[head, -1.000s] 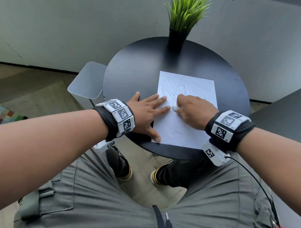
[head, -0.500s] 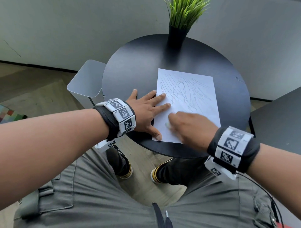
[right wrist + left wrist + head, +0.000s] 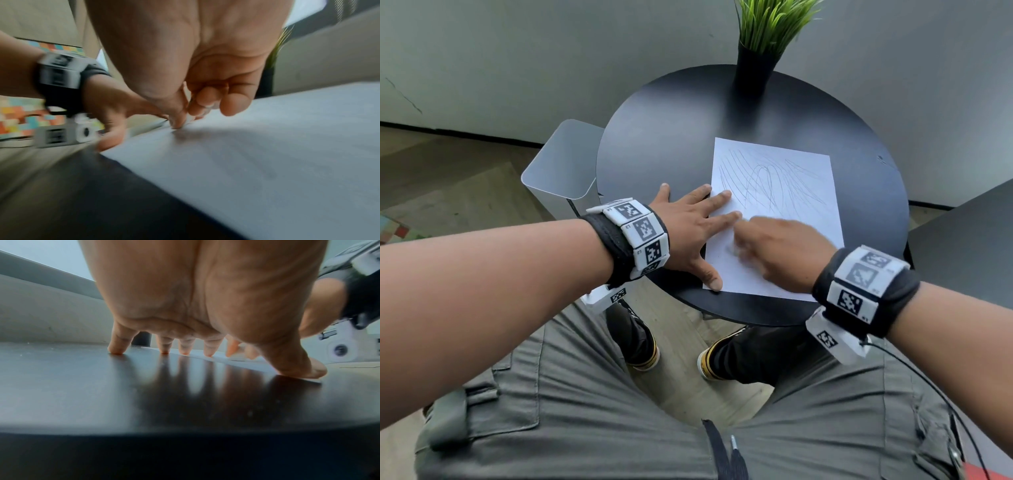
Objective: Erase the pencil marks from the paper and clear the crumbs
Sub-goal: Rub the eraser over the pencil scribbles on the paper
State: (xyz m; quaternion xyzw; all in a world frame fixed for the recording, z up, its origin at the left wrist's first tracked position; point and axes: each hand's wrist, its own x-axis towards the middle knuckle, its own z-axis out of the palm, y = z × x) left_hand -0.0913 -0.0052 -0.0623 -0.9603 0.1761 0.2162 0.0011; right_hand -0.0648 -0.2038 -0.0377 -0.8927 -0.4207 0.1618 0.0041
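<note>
Rubbing eraser (image 3: pixel 188 119) pinched in right hand (image 3: pixel 780 253) fingers; keep left hand (image 3: pixel 688 229) fingers spread, pinning paper (image 3: pixel 791 178) flat against worktop (image 3: pixel 661 137).

Round black table (image 3: pixel 654 137) — 1 scribbled paper (image 3: pixel 808 205), 1 potted plant (image 3: pixel 755 68) at its far edge.

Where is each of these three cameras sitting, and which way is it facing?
Head: worn on the head, looking down at the paper on the round table; both forearms, trousers, shoes show.
Left wrist: under the left hand, looking along its spread fingers.
Right wrist: under the right hand, which pinches an eraser.
Both wrist views share the paper.
</note>
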